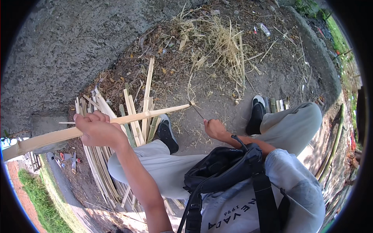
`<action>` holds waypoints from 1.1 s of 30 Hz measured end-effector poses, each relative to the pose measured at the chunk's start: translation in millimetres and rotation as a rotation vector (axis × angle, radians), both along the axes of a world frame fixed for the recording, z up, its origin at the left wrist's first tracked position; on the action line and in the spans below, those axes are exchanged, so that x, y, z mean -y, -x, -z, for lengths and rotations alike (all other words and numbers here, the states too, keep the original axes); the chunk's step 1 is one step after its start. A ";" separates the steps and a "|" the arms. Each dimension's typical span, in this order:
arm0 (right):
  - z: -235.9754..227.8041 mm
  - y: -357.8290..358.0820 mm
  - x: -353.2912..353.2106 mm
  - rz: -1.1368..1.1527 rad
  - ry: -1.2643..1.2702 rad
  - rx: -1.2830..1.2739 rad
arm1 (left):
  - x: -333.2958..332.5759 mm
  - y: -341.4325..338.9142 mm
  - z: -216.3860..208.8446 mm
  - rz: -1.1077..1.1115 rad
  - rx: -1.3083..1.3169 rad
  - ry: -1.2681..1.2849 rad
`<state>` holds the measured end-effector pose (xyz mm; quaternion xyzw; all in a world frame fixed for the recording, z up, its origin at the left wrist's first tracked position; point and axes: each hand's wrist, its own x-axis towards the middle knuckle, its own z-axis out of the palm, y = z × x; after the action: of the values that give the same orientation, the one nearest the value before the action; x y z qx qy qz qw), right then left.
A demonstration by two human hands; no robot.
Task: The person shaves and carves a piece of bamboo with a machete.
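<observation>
My left hand (101,131) is wrapped around a long, pale split bamboo strip (165,111). The strip runs from the far left edge to the middle, rising slightly toward its narrow right end. My right hand (215,129) is closed on a knife (199,112), whose handle is hidden in the fist. Its thin dark blade meets the strip's right end. Curled shavings (190,87) stand up from that contact point. A bundle of split bamboo strips (101,165) lies on the ground under my left arm and beside my left leg.
Dry shavings (223,46) are heaped on the dirt ahead, below a rough concrete wall (77,42). A clear plastic bottle (265,30) lies farther right. My dark shoes (256,114) flank the work. A black bag (221,167) hangs at my front. A saw (74,163) lies far left.
</observation>
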<state>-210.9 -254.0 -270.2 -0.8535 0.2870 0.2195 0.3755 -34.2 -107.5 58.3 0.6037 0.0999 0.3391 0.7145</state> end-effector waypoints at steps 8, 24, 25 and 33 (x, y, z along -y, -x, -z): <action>19.9 -12.5 23.1 0.737 -1.565 -0.145 | -1.2 0.7 -0.1 0.003 0.010 0.017; -34.6 1.3 -20.8 -0.071 0.005 0.192 | -7.7 -2.6 2.7 -0.009 0.013 0.027; -44.3 -4.8 -23.9 -0.136 -0.028 0.278 | -10.4 -4.1 3.7 -0.023 0.011 0.023; -5.1 13.2 10.0 -0.032 -0.024 0.130 | -8.0 -2.1 2.9 -0.052 -0.004 0.016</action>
<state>-224.1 -264.0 -265.2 -0.8659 0.2457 0.1732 0.3998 -32.0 -99.5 55.4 0.5959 0.1198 0.3554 0.7101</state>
